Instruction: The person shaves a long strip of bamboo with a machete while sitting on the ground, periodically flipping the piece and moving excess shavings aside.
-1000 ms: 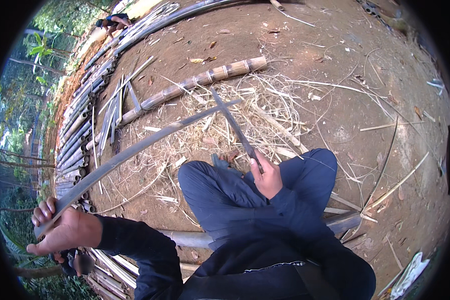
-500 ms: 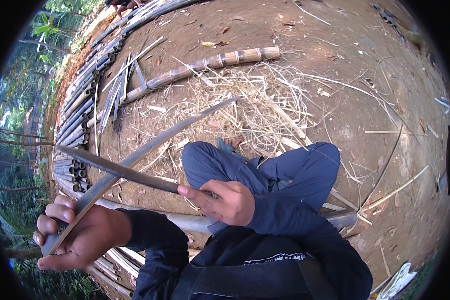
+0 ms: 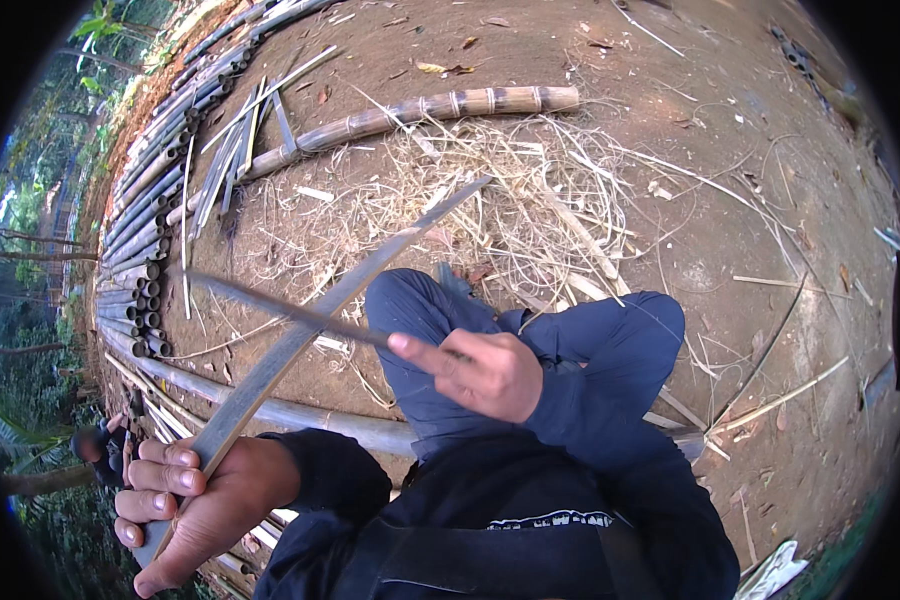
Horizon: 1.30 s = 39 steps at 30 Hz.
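1. Clenching the near end of a long flat bamboo strip (image 3: pixel 310 320), the left hand (image 3: pixel 195 505) sits at the lower left, fingers folded over the strip's top and thumb beneath.
2. From that grip the strip runs up and to the right, crossing above the person's knee, and its far tip ends over the pile of pale shavings (image 3: pixel 490 200).
3. The right hand (image 3: pixel 485 370) is closed on the handle of a long dark knife (image 3: pixel 270 305), with the index finger stretched out along it toward the left.
4. The blade lies across the strip and meets it about midway along its length; the blade's point reaches out to the left, past the strip.
5. Both hands work above the person's folded legs in dark blue trousers (image 3: pixel 590 350); the sleeves are dark blue too.
6. A whole bamboo pole (image 3: pixel 430 108) lies on the bare dirt ground (image 3: pixel 730 150) beyond the shavings, and a grey pole (image 3: pixel 300 415) passes under the legs.
7. A row of cut bamboo tubes (image 3: pixel 135 270) is stacked at the left edge, their open ends facing the person.
8. A white crumpled wrapper (image 3: pixel 775 572) lies at the lower right; its print is too small to tell.
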Tool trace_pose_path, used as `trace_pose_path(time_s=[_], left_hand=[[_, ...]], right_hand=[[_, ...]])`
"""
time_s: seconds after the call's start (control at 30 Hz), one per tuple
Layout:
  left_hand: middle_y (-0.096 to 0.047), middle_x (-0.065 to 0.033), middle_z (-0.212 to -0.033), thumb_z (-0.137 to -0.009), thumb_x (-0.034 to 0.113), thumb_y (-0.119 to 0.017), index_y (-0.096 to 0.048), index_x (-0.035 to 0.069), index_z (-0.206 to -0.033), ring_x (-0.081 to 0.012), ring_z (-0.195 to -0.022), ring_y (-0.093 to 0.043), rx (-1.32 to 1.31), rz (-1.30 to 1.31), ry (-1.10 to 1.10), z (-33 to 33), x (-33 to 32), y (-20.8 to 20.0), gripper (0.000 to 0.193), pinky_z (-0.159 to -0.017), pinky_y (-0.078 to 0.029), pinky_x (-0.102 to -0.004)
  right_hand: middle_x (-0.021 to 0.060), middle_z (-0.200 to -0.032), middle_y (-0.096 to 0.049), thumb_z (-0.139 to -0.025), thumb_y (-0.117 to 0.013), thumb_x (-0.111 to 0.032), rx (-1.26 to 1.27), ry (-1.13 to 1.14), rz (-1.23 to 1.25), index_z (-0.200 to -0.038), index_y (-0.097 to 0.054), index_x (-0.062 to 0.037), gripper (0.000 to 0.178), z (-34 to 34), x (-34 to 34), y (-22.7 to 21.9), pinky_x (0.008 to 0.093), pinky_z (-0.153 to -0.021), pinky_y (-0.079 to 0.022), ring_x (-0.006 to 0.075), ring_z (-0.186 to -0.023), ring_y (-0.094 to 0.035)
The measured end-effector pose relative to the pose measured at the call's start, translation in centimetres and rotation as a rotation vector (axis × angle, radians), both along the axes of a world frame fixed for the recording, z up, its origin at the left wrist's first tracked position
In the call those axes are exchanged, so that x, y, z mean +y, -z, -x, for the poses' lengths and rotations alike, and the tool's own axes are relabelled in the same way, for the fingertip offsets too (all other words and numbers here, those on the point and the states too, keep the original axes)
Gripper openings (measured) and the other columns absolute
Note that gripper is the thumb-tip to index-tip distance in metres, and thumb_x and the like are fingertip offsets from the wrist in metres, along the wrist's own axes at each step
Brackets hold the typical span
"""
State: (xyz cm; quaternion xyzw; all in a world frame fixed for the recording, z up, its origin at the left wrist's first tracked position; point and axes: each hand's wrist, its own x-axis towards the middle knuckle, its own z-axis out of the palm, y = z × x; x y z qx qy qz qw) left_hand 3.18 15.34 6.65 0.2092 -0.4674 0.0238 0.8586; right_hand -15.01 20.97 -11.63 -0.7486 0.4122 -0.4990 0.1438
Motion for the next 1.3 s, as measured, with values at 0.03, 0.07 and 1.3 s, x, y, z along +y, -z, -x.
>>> trace_pose_path(time_s=[0.03,0.07,1.3], left_hand=[[-0.028,0.0013,-0.055,-0.093,0.062,-0.046,-0.040,0.009,-0.086,-0.0087,-0.041,-0.028,0.014,0.010,-0.044,0.0,-0.1,0.0,0.054,-0.035,-0.028,-0.0219],[-0.029,0.0013,-0.056,-0.092,0.065,-0.046,-0.040,0.009,-0.085,-0.0084,-0.041,-0.027,0.019,-0.044,-0.105,-0.5,-0.1,0.1,0.056,-0.035,-0.026,-0.0208],[-0.030,-0.0001,-0.056,-0.096,0.062,-0.039,-0.039,0.008,-0.085,-0.0140,-0.046,-0.031,-0.042,-0.143,-0.155,-13.2,-6.8,1.5,0.055,-0.045,-0.032,-0.0263]], right_hand=[[0.0050,-0.065,-0.045,-0.078,-0.062,0.001,-0.019,0.063,-0.089,-0.141,-0.050,-0.0162,0.066,0.2,-0.8,1.5,0.0336,-0.049,-0.049,0.0190,-0.049,-0.051],[0.0092,-0.065,-0.050,-0.083,-0.058,0.001,-0.119,0.163,-0.166,-0.144,-0.045,-0.0162,0.065,0.7,-1.8,4.4,0.0346,-0.049,-0.048,0.0211,-0.049,-0.052],[0.0102,-0.059,-0.057,-0.089,-0.052,-0.005,-0.047,0.294,-0.617,-0.153,-0.023,-0.0239,0.073,6.1,-15.3,24.1,0.0399,-0.050,-0.052,0.0230,-0.046,-0.056]])
